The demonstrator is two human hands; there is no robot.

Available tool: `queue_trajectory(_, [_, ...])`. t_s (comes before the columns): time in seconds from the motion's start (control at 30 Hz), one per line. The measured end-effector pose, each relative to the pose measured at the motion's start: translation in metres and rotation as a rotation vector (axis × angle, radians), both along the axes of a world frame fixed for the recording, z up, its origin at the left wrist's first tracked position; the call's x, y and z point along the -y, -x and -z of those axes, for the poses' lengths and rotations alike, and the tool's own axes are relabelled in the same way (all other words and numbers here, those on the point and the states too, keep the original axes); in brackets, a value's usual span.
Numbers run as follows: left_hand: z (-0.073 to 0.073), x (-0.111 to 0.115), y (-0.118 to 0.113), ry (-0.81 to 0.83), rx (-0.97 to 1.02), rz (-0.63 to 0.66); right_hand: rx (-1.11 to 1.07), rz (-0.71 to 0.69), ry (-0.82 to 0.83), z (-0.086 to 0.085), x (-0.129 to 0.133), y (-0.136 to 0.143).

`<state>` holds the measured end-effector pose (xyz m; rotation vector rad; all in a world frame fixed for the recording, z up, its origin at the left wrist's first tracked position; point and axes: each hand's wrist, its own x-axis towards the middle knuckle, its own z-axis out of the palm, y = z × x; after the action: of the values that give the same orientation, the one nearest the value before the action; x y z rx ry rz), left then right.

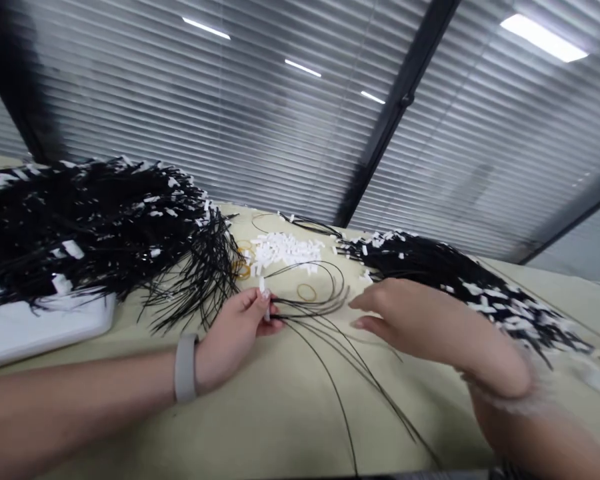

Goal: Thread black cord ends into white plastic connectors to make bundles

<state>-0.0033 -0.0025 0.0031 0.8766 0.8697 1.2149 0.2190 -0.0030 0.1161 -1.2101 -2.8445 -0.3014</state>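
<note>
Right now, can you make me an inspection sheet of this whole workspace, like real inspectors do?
Surface: pale table, partly covered.
Things in use: thin black wires with a white piece at one end.
Clutter: white bits heaped in the middle, yellowish bands beside them, white tray at the left.
Hands: left hand pinches the wires; right hand is partly open near their loops, holding nothing I can make out.
Cables: big black wire piles on the left and right; power cables, nothing seen.
Surroundings: ridged grey panels, lights; other people, nothing seen.
</note>
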Motion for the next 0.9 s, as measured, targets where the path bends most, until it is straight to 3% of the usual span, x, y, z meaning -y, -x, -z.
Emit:
queue_trajectory(0.13, [0.005, -0.004, -0.002, 0.012, 0.017, 0.018, -0.073, -0.030, 0.188, 0.025, -0.021, 0.017])
queue_trajectory(0.37, [0.009, -0.006, -0.002, 0.038, -0.035, 0.051, -0.635, -0.063, 0.537, 0.047, -0.030, 0.026])
queue_trajectory(0.6, [0.009, -0.006, -0.001, 0.061, 0.023, 0.100, -0.575, -0.049, 0.590, 0.062, -0.039, 0.026])
queue_trajectory(0.7, [0.007, -0.005, -0.002, 0.089, 0.019, 0.101, -0.483, -0.118, 0.444, 0.064, -0.036, 0.030])
queue_trajectory(0.9, [0.002, -0.005, -0.004, 0.145, 0.071, 0.071, -0.014, -0.053, -0.136, 0.057, -0.029, 0.022])
